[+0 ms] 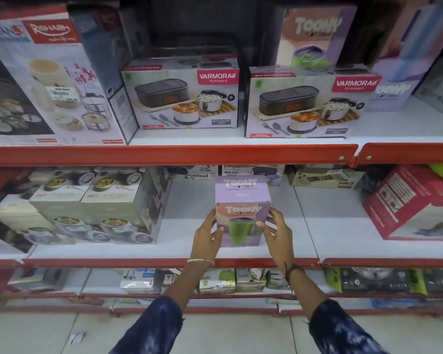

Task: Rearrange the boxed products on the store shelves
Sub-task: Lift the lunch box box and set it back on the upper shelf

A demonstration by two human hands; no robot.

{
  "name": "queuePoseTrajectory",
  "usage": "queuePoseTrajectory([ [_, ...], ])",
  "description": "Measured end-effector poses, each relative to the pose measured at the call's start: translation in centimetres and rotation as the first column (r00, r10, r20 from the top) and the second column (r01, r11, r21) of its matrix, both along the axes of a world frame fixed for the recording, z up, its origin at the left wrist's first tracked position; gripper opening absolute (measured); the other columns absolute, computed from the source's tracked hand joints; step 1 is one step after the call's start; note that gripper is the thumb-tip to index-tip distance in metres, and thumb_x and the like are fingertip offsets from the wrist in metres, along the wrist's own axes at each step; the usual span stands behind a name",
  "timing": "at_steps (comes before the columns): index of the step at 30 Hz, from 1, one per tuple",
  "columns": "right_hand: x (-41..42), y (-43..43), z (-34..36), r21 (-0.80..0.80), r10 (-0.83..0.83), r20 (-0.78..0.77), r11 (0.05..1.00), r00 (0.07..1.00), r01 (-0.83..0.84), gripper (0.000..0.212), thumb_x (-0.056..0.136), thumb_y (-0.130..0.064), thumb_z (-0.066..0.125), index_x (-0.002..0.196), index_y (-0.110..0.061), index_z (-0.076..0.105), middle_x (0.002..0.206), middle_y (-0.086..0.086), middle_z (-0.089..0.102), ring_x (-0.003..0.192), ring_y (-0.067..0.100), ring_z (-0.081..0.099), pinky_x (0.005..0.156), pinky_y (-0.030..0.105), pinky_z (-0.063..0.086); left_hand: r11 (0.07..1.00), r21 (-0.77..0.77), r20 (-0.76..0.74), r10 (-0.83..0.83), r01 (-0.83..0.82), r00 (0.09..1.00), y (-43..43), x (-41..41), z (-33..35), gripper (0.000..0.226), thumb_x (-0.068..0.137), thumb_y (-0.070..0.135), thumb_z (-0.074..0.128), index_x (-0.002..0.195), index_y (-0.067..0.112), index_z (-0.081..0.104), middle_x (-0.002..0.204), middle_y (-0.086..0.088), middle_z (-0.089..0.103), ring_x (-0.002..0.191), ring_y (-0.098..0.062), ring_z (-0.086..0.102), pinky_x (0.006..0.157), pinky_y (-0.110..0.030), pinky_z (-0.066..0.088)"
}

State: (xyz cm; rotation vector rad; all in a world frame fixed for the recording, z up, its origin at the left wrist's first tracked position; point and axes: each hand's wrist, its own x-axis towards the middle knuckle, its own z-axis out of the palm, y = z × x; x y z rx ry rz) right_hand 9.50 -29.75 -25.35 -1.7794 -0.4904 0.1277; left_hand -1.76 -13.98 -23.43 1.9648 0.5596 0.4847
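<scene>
Item: lilac Toony tumbler box point(242, 210), upright on the middle shelf point(184, 241), near its front edge, in a bare stretch between stacked lunch-box cartons point(97, 208) at left and a tilted red carton point(414, 203) at right. Left hand point(207, 236) and right hand point(276, 229) clasp its two sides, fingers curled onto the front face. Upper shelf: two Varmora lunch boxes point(182, 95), side by side.

On the middle shelf point(241, 252) the tumbler box point(242, 210) stands between 2 hands, below 2 lunch boxes point(180, 94).
</scene>
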Motion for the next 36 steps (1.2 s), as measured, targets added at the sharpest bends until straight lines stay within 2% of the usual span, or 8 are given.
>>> queuePoseTrajectory([
  [4, 0.0, -1.2, 1.6, 0.018, -0.016, 0.063, 1.000, 0.998, 0.015, 0.039, 0.088, -0.033, 0.061, 0.125, -0.034, 0.049, 0.122, -0.006, 0.059, 0.110, 0.005, 0.056, 0.096, 0.025, 0.046, 0.994, 0.075, 0.146, 0.068, -0.080, 0.987, -0.8, -0.7, 1.5, 0.052, 0.092, 0.016, 0.048, 0.141, 0.010, 0.034, 0.143, -0.001, 0.043, 0.131, -0.021, 0.044, 0.110, -0.040, 0.037],
  [8, 1.2, -2.9, 7.1, 0.166, -0.126, 0.218, 0.982, 0.968, 0.090, 0.038, 0.089, -0.039, 0.059, 0.126, -0.034, 0.051, 0.124, -0.011, 0.059, 0.112, -0.001, 0.056, 0.090, 0.008, 0.043, 0.965, 0.239, 0.420, -0.001, -0.110, 0.908, -1.0, 0.2, 7.3, 0.031, 0.091, 0.011, 0.048, 0.121, 0.019, 0.049, 0.125, 0.002, 0.054, 0.117, -0.010, 0.051, 0.101, -0.031, 0.043],
  [13, 5.6, -4.4, 16.7, 0.385, -0.353, 0.331, 0.897, 0.875, 0.216, 0.032, 0.091, -0.032, 0.057, 0.122, -0.033, 0.052, 0.122, -0.010, 0.058, 0.113, -0.001, 0.055, 0.093, 0.014, 0.046, 0.972, 0.223, 0.552, -0.067, -0.069, 0.831, -0.6, 4.1, 16.0, 0.022, 0.094, 0.014, 0.048, 0.114, 0.017, 0.056, 0.117, 0.005, 0.060, 0.112, -0.003, 0.055, 0.095, -0.020, 0.045],
  [22, 15.2, -4.3, 23.4, 0.051, -0.364, 0.251, 0.930, 0.897, 0.364, 0.070, 0.096, -0.037, 0.048, 0.147, -0.003, 0.015, 0.157, 0.015, 0.018, 0.145, 0.030, 0.014, 0.117, 0.038, 0.012, 0.971, 0.232, 0.363, -0.031, -0.057, 0.931, 0.4, 12.7, 21.6, 0.034, 0.093, 0.011, 0.054, 0.126, 0.004, 0.048, 0.127, -0.015, 0.055, 0.117, -0.029, 0.052, 0.096, -0.031, 0.041],
  [26, 15.3, -3.7, 22.8, 0.111, -0.339, 0.172, 0.939, 0.925, 0.324, 0.051, 0.096, -0.034, 0.047, 0.136, -0.005, 0.033, 0.141, 0.018, 0.042, 0.131, 0.033, 0.039, 0.111, 0.043, 0.030, 0.978, 0.207, 0.317, -0.051, -0.016, 0.947, 0.6, 13.2, 20.7, 0.036, 0.094, 0.011, 0.050, 0.130, 0.010, 0.048, 0.128, -0.013, 0.060, 0.115, -0.030, 0.057, 0.100, -0.047, 0.047],
  [29, 14.1, -4.1, 22.4, 0.240, -0.380, 0.148, 0.910, 0.913, 0.339, 0.046, 0.098, -0.030, 0.043, 0.134, -0.004, 0.034, 0.136, 0.019, 0.046, 0.125, 0.032, 0.044, 0.107, 0.045, 0.037, 0.992, 0.130, 0.402, -0.055, 0.003, 0.914, 0.6, 12.1, 20.6, 0.038, 0.097, 0.014, 0.048, 0.135, 0.016, 0.046, 0.131, -0.005, 0.058, 0.118, -0.020, 0.056, 0.097, -0.026, 0.049],
  [32, 11.9, -4.7, 23.0, 0.410, -0.420, 0.208, 0.858, 0.883, 0.311, 0.042, 0.100, -0.032, 0.039, 0.134, -0.008, 0.037, 0.133, 0.016, 0.049, 0.122, 0.028, 0.048, 0.103, 0.040, 0.040, 0.997, 0.076, 0.540, -0.045, 0.004, 0.841, 0.0, 10.1, 21.1, 0.040, 0.097, 0.019, 0.047, 0.137, 0.023, 0.044, 0.137, 0.002, 0.053, 0.114, 0.002, 0.053, 0.086, -0.005, 0.044],
  [36, 8.5, -4.6, 24.1, 0.530, -0.430, 0.270, 0.813, 0.861, 0.240, 0.031, 0.097, -0.036, 0.038, 0.125, -0.024, 0.045, 0.128, -0.002, 0.051, 0.116, 0.004, 0.049, 0.096, 0.015, 0.040, 0.994, 0.040, 0.674, 0.046, -0.098, 0.738, -0.5, 6.8, 22.3, 0.037, 0.094, 0.027, 0.049, 0.130, 0.036, 0.048, 0.129, 0.006, 0.055, 0.113, 0.004, 0.053, 0.090, -0.011, 0.045],
])
